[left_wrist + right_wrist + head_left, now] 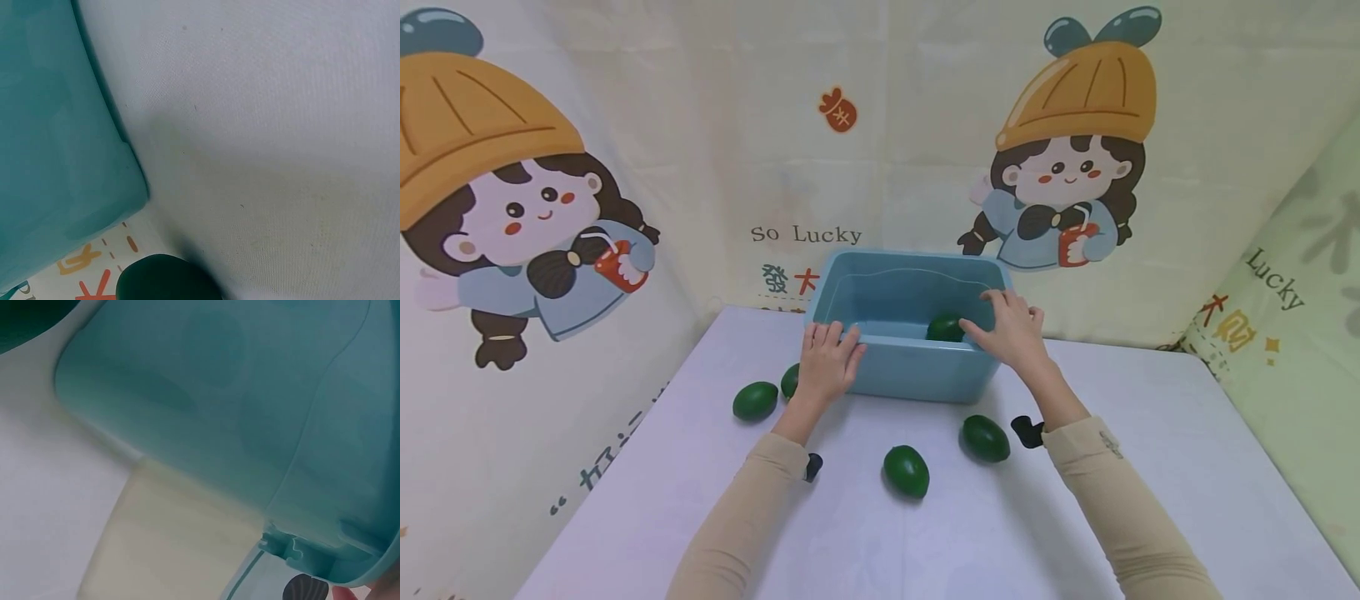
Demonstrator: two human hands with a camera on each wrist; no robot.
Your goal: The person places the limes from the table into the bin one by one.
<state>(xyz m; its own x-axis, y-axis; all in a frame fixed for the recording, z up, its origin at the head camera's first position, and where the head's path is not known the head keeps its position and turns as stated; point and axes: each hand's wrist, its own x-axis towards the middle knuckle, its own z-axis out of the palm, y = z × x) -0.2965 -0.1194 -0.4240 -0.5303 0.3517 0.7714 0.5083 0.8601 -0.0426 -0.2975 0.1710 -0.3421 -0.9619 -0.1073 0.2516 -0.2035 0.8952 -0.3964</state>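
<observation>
Blue tub (895, 367), touched by both hands, holds 1 avocado (944, 328).

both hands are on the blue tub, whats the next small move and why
Probably free the right hand from the blue plastic tub and reach for the nearest dark green oval fruit on the white table. One fruit already lies inside; four sit outside, while the left hand steadies the near rim.
</observation>
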